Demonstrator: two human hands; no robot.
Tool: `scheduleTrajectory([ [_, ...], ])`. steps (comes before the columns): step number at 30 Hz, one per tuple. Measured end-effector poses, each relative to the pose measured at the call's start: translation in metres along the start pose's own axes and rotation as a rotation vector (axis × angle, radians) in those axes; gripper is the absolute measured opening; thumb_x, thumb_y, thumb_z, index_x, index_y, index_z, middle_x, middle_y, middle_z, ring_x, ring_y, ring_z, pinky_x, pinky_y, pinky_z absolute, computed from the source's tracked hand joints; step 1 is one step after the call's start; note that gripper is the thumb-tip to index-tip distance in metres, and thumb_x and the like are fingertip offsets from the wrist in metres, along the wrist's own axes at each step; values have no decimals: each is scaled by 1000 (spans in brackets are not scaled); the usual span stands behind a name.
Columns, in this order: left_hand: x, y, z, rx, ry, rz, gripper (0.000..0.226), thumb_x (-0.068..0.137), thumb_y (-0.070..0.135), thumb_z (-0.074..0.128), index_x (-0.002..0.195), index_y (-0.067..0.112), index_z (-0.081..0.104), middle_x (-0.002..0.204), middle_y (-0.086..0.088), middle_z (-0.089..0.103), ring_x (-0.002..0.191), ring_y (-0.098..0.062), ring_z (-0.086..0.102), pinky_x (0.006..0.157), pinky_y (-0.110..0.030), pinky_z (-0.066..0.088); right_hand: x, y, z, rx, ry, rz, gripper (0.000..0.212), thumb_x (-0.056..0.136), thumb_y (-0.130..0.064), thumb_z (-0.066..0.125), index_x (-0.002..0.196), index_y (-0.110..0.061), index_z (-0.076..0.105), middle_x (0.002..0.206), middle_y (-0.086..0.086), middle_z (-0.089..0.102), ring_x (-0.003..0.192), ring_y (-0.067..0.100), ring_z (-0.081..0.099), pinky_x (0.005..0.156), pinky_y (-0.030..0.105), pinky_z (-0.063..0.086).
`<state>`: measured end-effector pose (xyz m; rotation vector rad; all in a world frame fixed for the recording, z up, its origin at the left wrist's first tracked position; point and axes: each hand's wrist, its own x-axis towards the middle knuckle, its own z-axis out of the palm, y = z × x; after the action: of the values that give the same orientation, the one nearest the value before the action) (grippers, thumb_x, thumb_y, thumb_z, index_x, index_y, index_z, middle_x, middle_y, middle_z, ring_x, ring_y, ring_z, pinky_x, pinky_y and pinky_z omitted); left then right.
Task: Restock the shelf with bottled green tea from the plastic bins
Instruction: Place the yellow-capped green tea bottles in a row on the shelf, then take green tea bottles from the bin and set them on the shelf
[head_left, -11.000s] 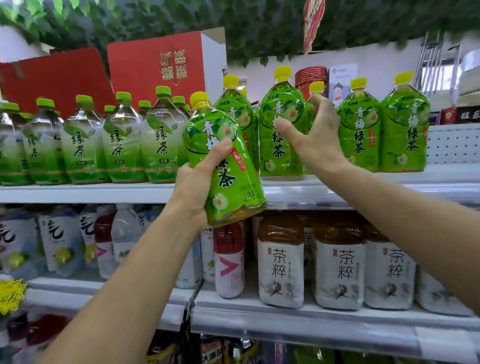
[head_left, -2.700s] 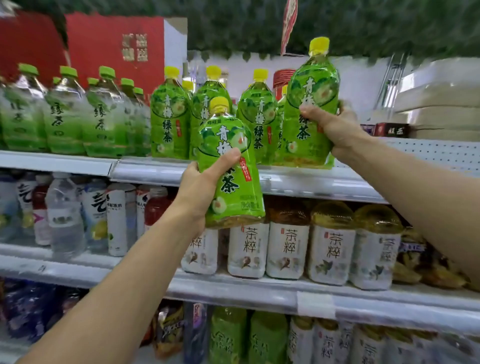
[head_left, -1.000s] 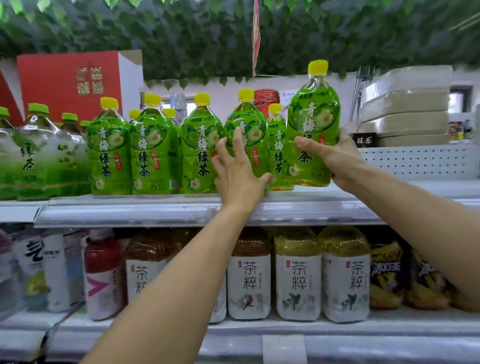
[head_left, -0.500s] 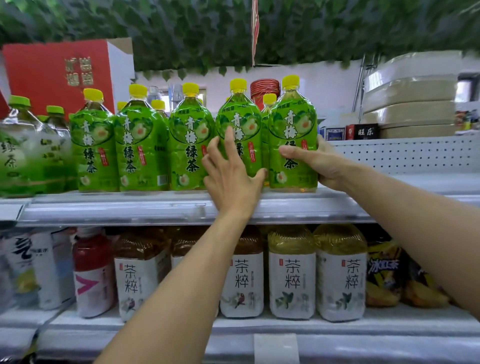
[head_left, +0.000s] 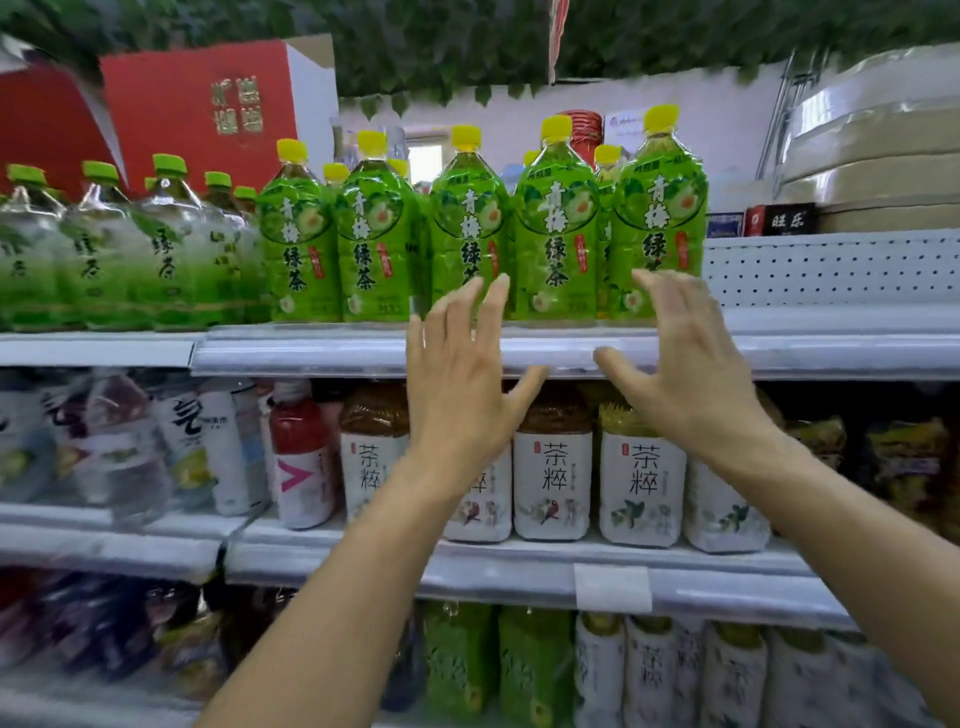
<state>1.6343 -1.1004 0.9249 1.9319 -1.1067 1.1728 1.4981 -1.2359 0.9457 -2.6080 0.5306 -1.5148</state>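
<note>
Your left hand and right hand are both raised in front of the top shelf, backs toward you, fingers spread and holding nothing. The left hand's fingertips reach up over the shelf's front edge and overlap the foot of the middle yellow-capped bottle; whether they touch it you cannot tell. Your right hand hangs just before the front edge, its fingertips up at the base of the rightmost bottle, thumb stretched toward your left hand.

Behind your hands, the yellow-capped green tea bottles stand upright in a row of five along the front edge of the top shelf, shoulder to shoulder, with more yellow caps showing behind them. The rightmost one ends the row; past it the shelf runs on to the right before a perforated back panel.

Toward the left end of the same shelf stand the green-capped bottles, paler and blurred. On the shelf below, white-labelled amber tea bottles line the front edge under your hands.

Farthest back, a red box sits above the green-capped bottles, and green leaf trim hangs across the top.
</note>
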Motion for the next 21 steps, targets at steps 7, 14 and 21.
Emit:
scheduleTrajectory([
  [7,-125,-95,-90,60,-85,-43,79,89,49,62,152,12,32,137,-7,53,126,-26,51,101,-39,45,-106,-112,48,24,-30,-179,64,85,-31,69,140,-9,45,136,13,50,120,34,52,88,46,51],
  [14,-253,-225,-211,228,-345,-210,77,90,47,64,153,15,32,136,-8,53,121,-28,53,92,-44,50,-203,-264,129,142,-249,-186,57,86,-31,69,136,-10,49,132,12,52,114,34,56,77,42,52],
  [21,-353,-350,-312,336,-589,-387,62,93,46,63,144,15,46,137,-8,50,126,-31,48,96,-44,43,-273,-398,210,149,-586,-171,58,90,-40,63,138,-12,48,144,13,39,124,37,44,89,47,47],
])
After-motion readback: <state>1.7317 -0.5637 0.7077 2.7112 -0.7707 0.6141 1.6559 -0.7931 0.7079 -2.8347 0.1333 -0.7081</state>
